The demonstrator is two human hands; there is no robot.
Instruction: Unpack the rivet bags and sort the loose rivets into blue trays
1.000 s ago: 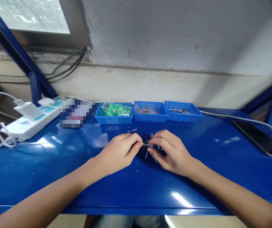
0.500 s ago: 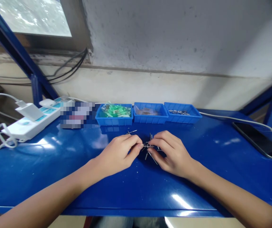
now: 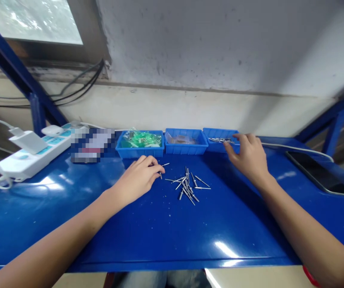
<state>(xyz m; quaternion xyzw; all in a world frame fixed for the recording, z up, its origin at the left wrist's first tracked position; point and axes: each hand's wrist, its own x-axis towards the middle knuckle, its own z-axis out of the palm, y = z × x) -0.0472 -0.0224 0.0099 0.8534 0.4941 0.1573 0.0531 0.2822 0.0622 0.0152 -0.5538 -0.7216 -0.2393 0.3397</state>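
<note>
My left hand (image 3: pixel 140 176) is low over the table left of centre. Its fingers are curled together on a few blind rivets (image 3: pixel 166 164), whose thin ends poke out past the fingertips. To its right lies a loose pile of silver blind rivets (image 3: pixel 186 186), pointing in various directions. My right hand (image 3: pixel 250 157) hovers at the right end of the right blue bin (image 3: pixel 220 147), with thumb and fingers apart and no rivet visible between them. More rivets (image 3: pixel 222 140) lie inside that bin.
A blue bin (image 3: pixel 140 152) of green-and-clear bagged parts and a blue bin (image 3: pixel 187 149) with a clear bag stand along the back. A white power strip (image 3: pixel 25 162) with chargers and cables is at left. A black phone (image 3: pixel 319 172) lies at right.
My right hand has left the rivet pile and moved up and right to the right bin. My left hand has shifted left, away from the pile, onto the few separate rivets.
</note>
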